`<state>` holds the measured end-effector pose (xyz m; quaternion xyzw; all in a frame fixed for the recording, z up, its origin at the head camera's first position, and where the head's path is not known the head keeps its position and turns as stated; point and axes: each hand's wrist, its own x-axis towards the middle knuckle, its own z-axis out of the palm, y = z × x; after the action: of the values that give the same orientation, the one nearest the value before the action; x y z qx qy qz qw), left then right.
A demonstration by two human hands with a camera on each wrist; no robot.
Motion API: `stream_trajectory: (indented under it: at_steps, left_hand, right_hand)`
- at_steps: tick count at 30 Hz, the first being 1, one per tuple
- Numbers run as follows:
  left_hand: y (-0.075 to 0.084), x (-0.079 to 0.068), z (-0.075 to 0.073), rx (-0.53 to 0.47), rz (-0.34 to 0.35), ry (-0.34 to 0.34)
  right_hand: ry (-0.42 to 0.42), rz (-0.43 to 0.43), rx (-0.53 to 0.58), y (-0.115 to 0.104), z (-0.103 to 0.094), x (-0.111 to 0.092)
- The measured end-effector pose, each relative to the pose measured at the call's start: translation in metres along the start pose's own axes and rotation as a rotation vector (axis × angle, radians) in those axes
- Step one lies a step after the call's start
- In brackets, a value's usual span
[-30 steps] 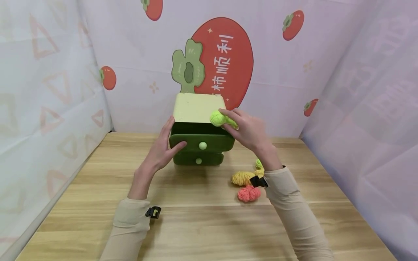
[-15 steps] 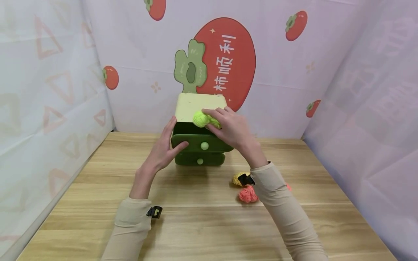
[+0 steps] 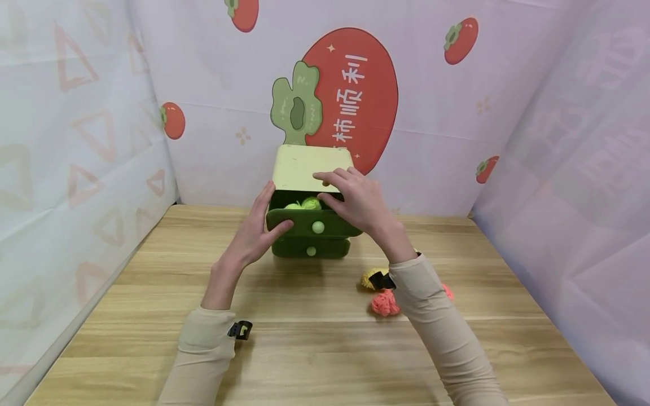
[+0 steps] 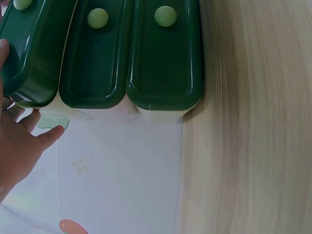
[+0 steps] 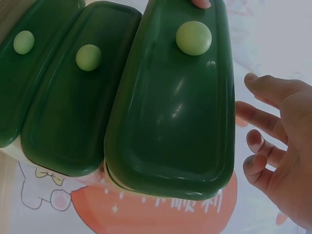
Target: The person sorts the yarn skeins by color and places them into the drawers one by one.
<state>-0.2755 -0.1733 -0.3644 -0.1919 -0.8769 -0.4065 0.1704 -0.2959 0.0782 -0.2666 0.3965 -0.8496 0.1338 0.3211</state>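
A small chest [image 3: 312,169] with a cream top and green drawers stands at the back of the table. Its top drawer [image 3: 291,223] is pulled out. My left hand [image 3: 244,239] holds that drawer's left corner, thumb on the front and the other fingers along the side. In the drawer lies a lime-green yarn bundle [image 3: 311,203], with another lime-green bundle [image 3: 293,206] beside it. Over the drawer's right part hovers my right hand [image 3: 358,203], its fingers apart and nothing between them. In the right wrist view the fingers [image 5: 263,117] are spread beside the drawer front.
On the table [image 3: 304,349], right of the chest, lie a yellow yarn bundle [image 3: 372,278] and a coral yarn bundle [image 3: 384,303]. More coral yarn [image 3: 447,291] shows past the right forearm, which hides part of the pile. A printed cloth [image 3: 223,67] backs the table.
My right hand moved left over the open drawer with the lime-green yarn bundle, then let it go inside. My left hand kept its place on the drawer.
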Motion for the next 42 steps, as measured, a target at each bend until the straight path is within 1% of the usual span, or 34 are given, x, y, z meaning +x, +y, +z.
stream_trajectory:
  at_steps: [9,17,22,25,34,42]
  left_hand:
    - [-0.001,0.000,0.000,0.005,0.006,0.004]
    - [-0.001,0.000,0.001,0.002,0.005,0.001]
    - [-0.001,0.000,0.001,-0.004,0.005,-0.002]
    - [-0.001,0.000,0.001,-0.006,0.009,0.002]
    - [-0.002,0.001,0.002,-0.013,0.016,0.002]
    - [-0.003,0.002,0.002,-0.013,0.017,0.004]
  right_hand:
    - [0.010,0.013,0.031,0.008,-0.005,-0.007]
    - [0.018,0.035,0.009,0.018,-0.011,-0.016]
    - [0.019,0.059,0.018,0.024,-0.013,-0.023]
    - [0.024,0.083,0.025,0.029,-0.013,-0.027]
    - [0.055,0.204,0.038,0.045,-0.014,-0.042]
    - [0.039,0.239,0.043,0.056,-0.015,-0.055]
